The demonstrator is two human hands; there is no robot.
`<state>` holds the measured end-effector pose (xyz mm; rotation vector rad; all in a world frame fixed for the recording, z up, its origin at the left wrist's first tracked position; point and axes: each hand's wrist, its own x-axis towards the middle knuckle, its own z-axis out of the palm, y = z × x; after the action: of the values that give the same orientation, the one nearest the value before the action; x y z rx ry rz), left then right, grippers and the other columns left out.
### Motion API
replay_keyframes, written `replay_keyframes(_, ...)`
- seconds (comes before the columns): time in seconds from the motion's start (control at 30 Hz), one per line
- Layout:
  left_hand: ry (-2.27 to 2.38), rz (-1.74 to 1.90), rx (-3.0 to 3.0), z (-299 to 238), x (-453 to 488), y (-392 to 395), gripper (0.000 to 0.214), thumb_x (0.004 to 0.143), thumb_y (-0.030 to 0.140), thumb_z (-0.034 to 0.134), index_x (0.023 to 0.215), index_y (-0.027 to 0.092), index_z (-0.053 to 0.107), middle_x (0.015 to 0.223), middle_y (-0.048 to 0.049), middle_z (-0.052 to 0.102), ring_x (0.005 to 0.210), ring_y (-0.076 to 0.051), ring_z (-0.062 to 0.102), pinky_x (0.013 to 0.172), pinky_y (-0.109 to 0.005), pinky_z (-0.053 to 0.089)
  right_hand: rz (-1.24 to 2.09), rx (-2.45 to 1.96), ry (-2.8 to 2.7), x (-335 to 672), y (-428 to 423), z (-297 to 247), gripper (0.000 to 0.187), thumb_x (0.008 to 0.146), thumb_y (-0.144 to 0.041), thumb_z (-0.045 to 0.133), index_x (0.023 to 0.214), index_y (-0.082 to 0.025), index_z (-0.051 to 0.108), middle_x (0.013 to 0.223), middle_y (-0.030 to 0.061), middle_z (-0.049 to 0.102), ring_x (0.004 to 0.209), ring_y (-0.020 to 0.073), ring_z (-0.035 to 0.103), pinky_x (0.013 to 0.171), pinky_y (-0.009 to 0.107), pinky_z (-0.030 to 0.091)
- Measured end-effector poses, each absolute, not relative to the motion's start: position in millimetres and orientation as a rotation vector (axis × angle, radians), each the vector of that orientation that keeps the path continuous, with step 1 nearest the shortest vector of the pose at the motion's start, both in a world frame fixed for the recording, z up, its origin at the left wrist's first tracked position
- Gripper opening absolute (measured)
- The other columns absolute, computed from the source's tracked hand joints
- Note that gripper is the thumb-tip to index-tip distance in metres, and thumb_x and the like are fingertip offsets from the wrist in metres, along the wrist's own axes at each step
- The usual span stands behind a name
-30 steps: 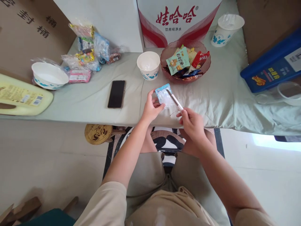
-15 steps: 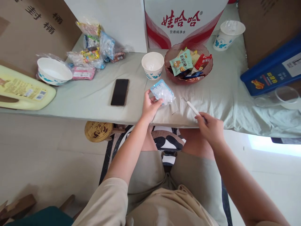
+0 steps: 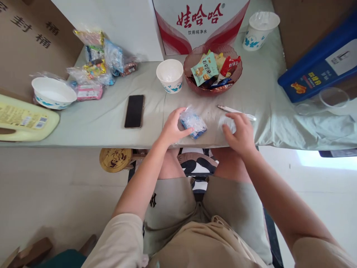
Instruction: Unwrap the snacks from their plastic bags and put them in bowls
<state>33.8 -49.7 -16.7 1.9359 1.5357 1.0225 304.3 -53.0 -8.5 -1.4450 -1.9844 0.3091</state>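
My left hand (image 3: 173, 125) grips a small blue and clear plastic packet (image 3: 194, 123), pressing it down on the cloth-covered table (image 3: 111, 123) near the front edge. My right hand (image 3: 240, 132) rests palm down just right of the packet. Its fingers are curled over a small pale scrap (image 3: 227, 124) that I cannot identify. A thin white knife-like tool (image 3: 236, 110) lies loose on the cloth just beyond my right hand.
A black phone (image 3: 134, 111) lies left of my hands. Behind stand a white paper bowl (image 3: 170, 75), a reddish bowl of snack packets (image 3: 212, 70), a red-and-white carton (image 3: 199, 22) and a paper cup (image 3: 259, 29). Snack bags (image 3: 97, 63), another bowl (image 3: 53, 93) and a yellow jug (image 3: 25, 119) sit at left; a blue box (image 3: 318, 70) at right.
My right hand laid the white tool on the cloth and moved onto a pale scrap. My left hand lowered the blue packet flat onto the table.
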Motion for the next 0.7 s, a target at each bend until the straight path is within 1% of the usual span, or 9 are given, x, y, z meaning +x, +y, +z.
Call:
replay_keyframes(0.07,1.522,0.988,1.826,-13,34,-46,0.036,0.078,0.032,0.073,0.110,0.022,0.060,0.113,-0.0071,0.071,0.105,-0.021,0.068,0.091,-0.035,0.056,0.447,-1.299,-2.087,285,-60,-7,0.044,0.089,-0.037,0.054,0.129,-0.021,0.058,0.128,0.0156,0.064,0.119,0.0327,0.058,0.100,0.050,0.047)
replay_keyframes(0.13,1.556,1.072,1.596,-13,35,-41,0.015,0.085,0.030,0.065,0.094,0.021,0.058,0.095,-0.0036,0.071,0.086,-0.016,0.070,0.075,-0.029,0.058,0.528,-1.221,-2.154,268,-63,-7,0.051,0.087,-0.036,0.056,0.136,-0.020,0.054,0.133,0.0154,0.062,0.121,0.0327,0.058,0.100,0.049,0.048)
replay_keyframes(0.17,1.565,1.134,1.468,-14,35,-39,0.012,0.086,0.029,0.063,0.091,0.021,0.056,0.089,-0.0024,0.070,0.079,-0.015,0.069,0.067,-0.027,0.057,0.548,-1.204,-2.175,262,-63,-7,0.052,0.087,-0.033,0.056,0.138,-0.020,0.053,0.130,0.0147,0.063,0.118,0.0321,0.059,0.098,0.049,0.049)
replay_keyframes(0.23,1.558,1.236,1.256,-16,32,-36,0.014,0.086,0.028,0.063,0.094,0.023,0.053,0.085,-0.0005,0.068,0.068,-0.012,0.067,0.056,-0.023,0.054,0.548,-1.206,-2.192,255,-62,-7,0.050,0.088,-0.027,0.051,0.137,-0.021,0.055,0.114,0.0121,0.068,0.105,0.0295,0.062,0.092,0.047,0.050)
replay_keyframes(0.33,1.573,1.321,1.099,-20,21,-38,0.023,0.085,0.024,0.064,0.103,0.025,0.052,0.082,0.0010,0.068,0.059,-0.010,0.064,0.049,-0.020,0.051,0.488,-1.210,-2.161,262,-56,-8,0.034,0.089,-0.020,0.045,0.116,-0.023,0.066,0.093,0.0085,0.066,0.090,0.0259,0.062,0.084,0.044,0.051)
replay_keyframes(0.43,1.626,1.336,1.082,-23,7,-44,0.026,0.082,0.021,0.063,0.105,0.025,0.052,0.083,0.0009,0.067,0.057,-0.009,0.062,0.046,-0.019,0.049,0.410,-1.217,-2.071,280,-47,-11,0.018,0.085,-0.020,0.049,0.089,-0.024,0.066,0.099,0.0084,0.065,0.094,0.0258,0.063,0.085,0.045,0.051)
replay_keyframes(0.53,1.687,1.329,1.177,-24,-5,-50,0.027,0.080,0.018,0.063,0.104,0.025,0.053,0.085,0.0005,0.066,0.059,-0.010,0.064,0.049,-0.021,0.050,0.258,-1.337,-1.911,299,-40,-11,0.013,0.084,-0.020,0.051,0.079,-0.023,0.063,0.111,0.0100,0.065,0.104,0.0287,0.063,0.091,0.049,0.050)
replay_keyframes(0.6,1.694,1.317,1.323,-22,-10,-52,0.028,0.079,0.018,0.065,0.104,0.025,0.055,0.093,-0.0014,0.068,0.073,-0.013,0.069,0.059,-0.023,0.055,0.221,-1.376,-1.824,304,-39,-7,0.019,0.087,-0.021,0.046,0.083,-0.024,0.065,0.116,0.0106,0.066,0.109,0.0296,0.063,0.094,0.051,0.049)
replay_keyframes(0.7,1.695,1.226,1.567,-16,-12,-52,0.024,0.077,0.019,0.068,0.100,0.023,0.061,0.111,-0.0055,0.068,0.102,-0.020,0.069,0.080,-0.031,0.058,0.356,-1.301,-1.924,298,-43,6,0.029,0.091,-0.028,0.045,0.113,-0.025,0.064,0.120,0.0102,0.068,0.113,0.0295,0.063,0.096,0.051,0.049)
